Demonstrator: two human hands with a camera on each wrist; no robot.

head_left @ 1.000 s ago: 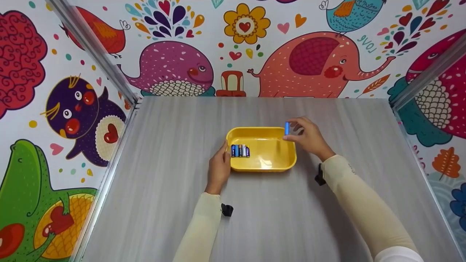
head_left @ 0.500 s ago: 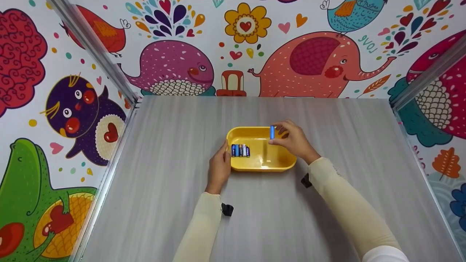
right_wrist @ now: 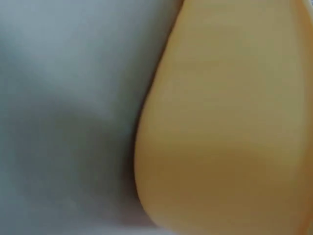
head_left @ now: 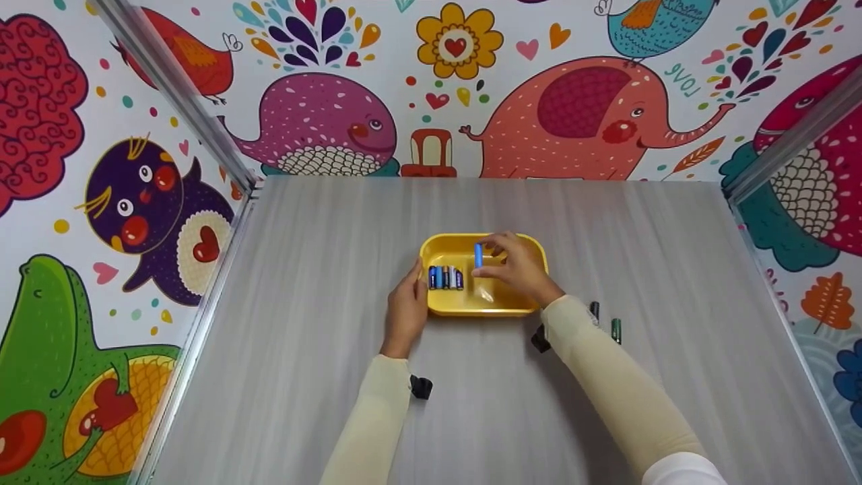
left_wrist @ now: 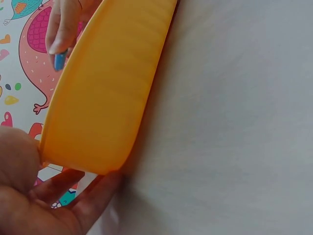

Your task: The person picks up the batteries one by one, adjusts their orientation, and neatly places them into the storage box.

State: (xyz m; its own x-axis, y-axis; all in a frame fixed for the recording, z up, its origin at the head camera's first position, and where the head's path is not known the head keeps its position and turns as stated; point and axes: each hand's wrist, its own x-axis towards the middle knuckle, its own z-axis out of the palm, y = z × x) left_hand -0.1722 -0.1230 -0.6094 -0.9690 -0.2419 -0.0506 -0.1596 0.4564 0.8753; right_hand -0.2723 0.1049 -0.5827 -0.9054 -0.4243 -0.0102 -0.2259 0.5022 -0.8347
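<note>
A yellow plastic tray point(head_left: 485, 313) sits on the table, with several batteries point(head_left: 446, 277) side by side in a row at its left end. My left hand point(head_left: 406, 310) grips the tray's left end; in the left wrist view the thumb is at the rim and the fingers point(left_wrist: 98, 200) reach the lower corner. Between thumb and fingertips, my right hand point(head_left: 518, 269) pinches a blue battery point(head_left: 479, 256) upright over the tray, just right of the row. The right wrist view has only the tray's outer wall point(right_wrist: 220, 112) and tabletop; the hand is out of it.
Beside the right forearm lie a dark battery-like cylinder point(head_left: 594, 310) and a green one point(head_left: 616, 329), both partly hidden by the sleeve. The grey table point(head_left: 316, 269) is bordered by printed walls point(head_left: 572, 121) at the back and sides.
My right hand has carried the blue battery leftward from the tray's right rim to near the row. Its forearm's shift uncovers two cylinders on the table. The left hand holds still.
</note>
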